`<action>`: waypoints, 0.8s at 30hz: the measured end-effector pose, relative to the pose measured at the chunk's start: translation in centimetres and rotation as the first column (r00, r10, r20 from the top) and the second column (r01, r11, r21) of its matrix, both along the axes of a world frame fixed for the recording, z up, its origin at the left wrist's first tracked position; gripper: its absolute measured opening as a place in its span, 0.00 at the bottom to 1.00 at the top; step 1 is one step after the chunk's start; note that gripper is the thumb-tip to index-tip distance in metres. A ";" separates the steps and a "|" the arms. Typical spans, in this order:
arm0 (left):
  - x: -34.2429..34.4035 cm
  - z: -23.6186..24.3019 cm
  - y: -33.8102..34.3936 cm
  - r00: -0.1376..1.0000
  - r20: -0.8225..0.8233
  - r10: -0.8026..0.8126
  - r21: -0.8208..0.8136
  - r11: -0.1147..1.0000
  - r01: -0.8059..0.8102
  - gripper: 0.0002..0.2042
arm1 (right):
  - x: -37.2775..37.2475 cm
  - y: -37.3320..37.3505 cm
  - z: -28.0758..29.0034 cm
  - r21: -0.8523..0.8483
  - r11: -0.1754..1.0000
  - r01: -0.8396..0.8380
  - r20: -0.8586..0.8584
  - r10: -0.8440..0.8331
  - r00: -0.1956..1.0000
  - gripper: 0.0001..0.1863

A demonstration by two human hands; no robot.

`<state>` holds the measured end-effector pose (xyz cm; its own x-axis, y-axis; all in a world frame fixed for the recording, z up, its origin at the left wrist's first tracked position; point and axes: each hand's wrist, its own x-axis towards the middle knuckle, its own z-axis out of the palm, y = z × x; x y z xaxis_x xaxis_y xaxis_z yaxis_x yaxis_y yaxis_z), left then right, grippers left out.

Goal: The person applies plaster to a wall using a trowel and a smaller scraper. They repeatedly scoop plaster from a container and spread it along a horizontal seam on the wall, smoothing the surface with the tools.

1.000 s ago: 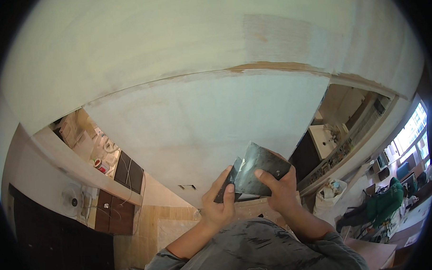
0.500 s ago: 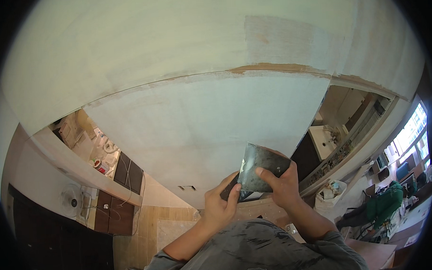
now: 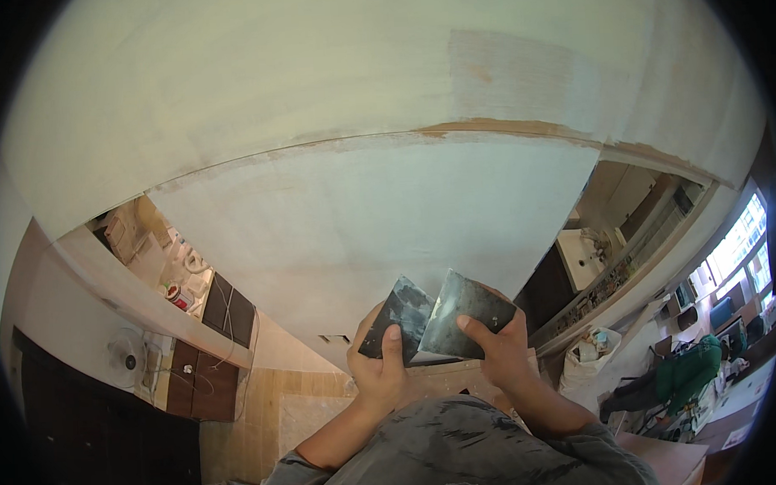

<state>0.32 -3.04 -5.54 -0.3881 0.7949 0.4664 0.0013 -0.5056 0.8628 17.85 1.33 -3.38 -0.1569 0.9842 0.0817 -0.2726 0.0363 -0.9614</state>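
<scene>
In front of my chest, my left hand (image 3: 379,368) is closed on a dark, flat putty scraper (image 3: 405,307) smeared with whitish filler, its thumb lying across the face. My right hand (image 3: 505,353) grips a second dark scraper (image 3: 460,312), which has a paler, shiny strip along its left side. The two blades tilt apart at the top, and their inner edges meet or overlap near the lower middle. My fingers behind both blades are hidden. Beyond them stands a pale panel (image 3: 353,214), under a wall (image 3: 254,85) with patchy filler and a bare brown strip (image 3: 486,126) along the seam.
At the left are a cluttered counter (image 3: 188,279), a fan (image 3: 129,361) and a brown cabinet (image 3: 200,382). A sink (image 3: 582,257) shows through the right opening. Lower right, a white sack (image 3: 590,355) stands near a person in green (image 3: 685,371).
My left hand has turned its scraper face up beside the other one, showing its smeared surface. The right hand's scraper has shifted slightly lower.
</scene>
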 end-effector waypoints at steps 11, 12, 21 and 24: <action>-0.1 1.2 0.6 0.966 -0.256 0.022 0.024 1.000 -0.017 0.21 | -0.4 1.4 0.2 -0.068 0.997 0.048 -0.092 -0.054 0.994 0.20; -0.1 1.3 0.7 0.969 -0.247 0.018 0.025 1.000 -0.013 0.21 | -0.4 1.5 0.2 -0.060 0.997 0.045 -0.095 -0.050 0.994 0.19; 0.7 1.6 0.1 0.953 -0.302 -0.036 -0.057 0.998 0.020 0.22 | -0.1 1.6 1.6 -0.009 1.000 0.018 -0.047 -0.018 0.999 0.21; 0.6 1.7 -0.3 0.965 -0.239 -0.107 -0.144 0.987 0.074 0.21 | 0.3 1.7 1.5 0.022 1.000 -0.003 -0.008 0.003 1.000 0.22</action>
